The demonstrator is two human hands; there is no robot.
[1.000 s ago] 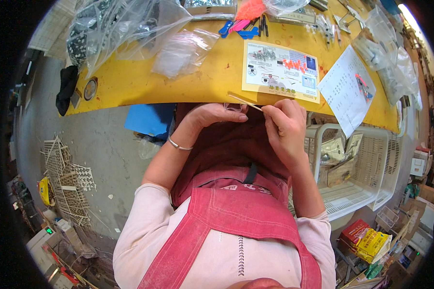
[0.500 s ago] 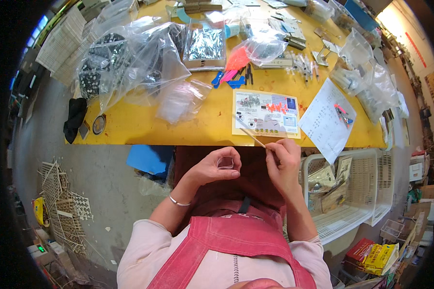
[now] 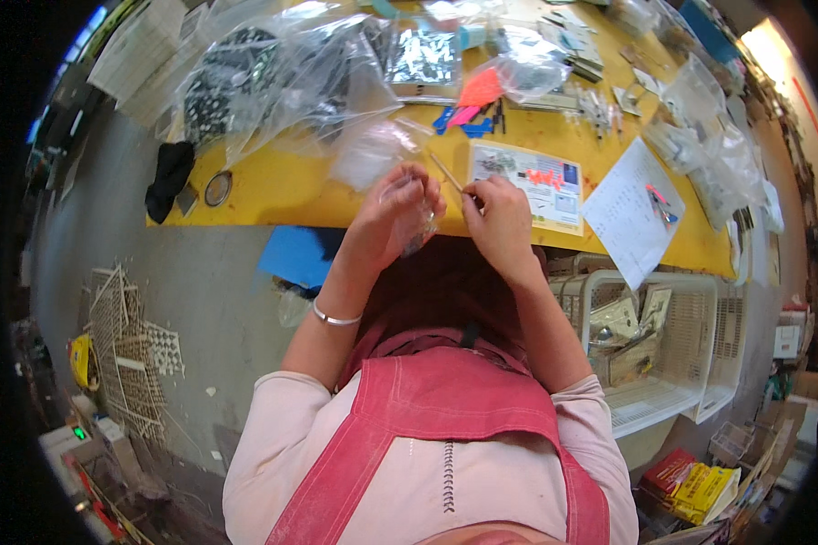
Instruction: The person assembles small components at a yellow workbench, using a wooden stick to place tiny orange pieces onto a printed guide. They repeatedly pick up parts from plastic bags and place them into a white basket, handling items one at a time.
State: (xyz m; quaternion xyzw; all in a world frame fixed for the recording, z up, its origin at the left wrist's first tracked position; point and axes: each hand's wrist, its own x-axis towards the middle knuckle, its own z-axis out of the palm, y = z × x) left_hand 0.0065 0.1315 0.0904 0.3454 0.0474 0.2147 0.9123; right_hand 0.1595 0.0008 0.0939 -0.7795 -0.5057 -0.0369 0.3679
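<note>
Black cloth lies at the left of the yellow surface. By its front edge, the left hand has its grip curled round clear plastic — blurred; a thin stick slants up-left, pinched in the right hand's grip — then a printed card, then white paper.

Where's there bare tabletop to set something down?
The yellow table is bare at front left, between the round disc and left hand, below the large clear bag. A smaller wedge separates the printed card and white sheet. The back is crowded.
</note>
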